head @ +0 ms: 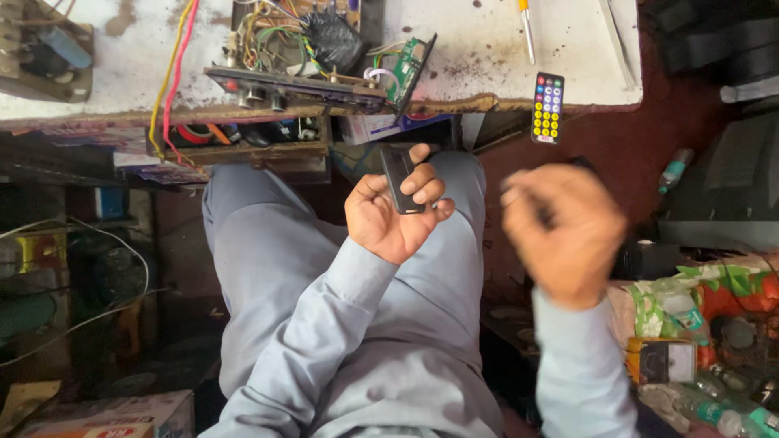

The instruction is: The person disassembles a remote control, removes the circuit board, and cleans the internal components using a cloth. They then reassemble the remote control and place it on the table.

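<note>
Left hand (395, 212) clamped on small black remote (399, 178) above lap; right hand (564, 231) blurred, grip indeterminate, possibly holding something dark; steady both.

From my feed I see a stained white tabletop (479, 49) with a worn edge, a cluttered shelf (243, 150) beneath it, a dark reddish floor (649, 138), and dim shadow at the left.
</note>
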